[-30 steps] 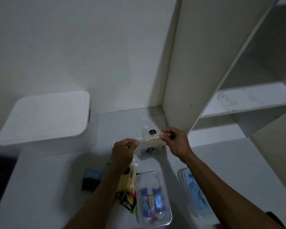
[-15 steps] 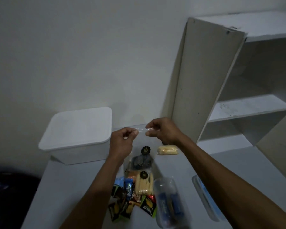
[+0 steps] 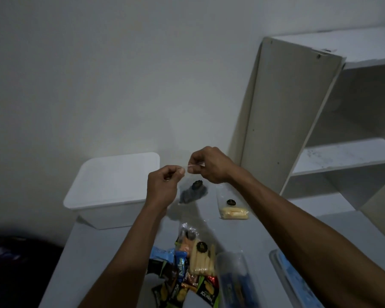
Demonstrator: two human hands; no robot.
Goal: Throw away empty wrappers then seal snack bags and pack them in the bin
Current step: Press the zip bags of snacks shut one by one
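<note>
Pinching clear crinkly bag top

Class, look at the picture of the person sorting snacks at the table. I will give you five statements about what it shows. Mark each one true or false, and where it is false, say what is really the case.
1. Both hands pinch the top edge of a clear bag with dark snacks. True: the left hand and the right hand hold it up above the table.
2. The white bin stands open. False: its lid is on.
3. A clear bag of pale yellow sticks lies on the table to the right of the held bag. True.
4. The bin stands on the shelf unit. False: it stands on the table, left of the hands.
5. The pile of snack packets is already in the bin. False: it lies on the table, nearer the person.
</note>
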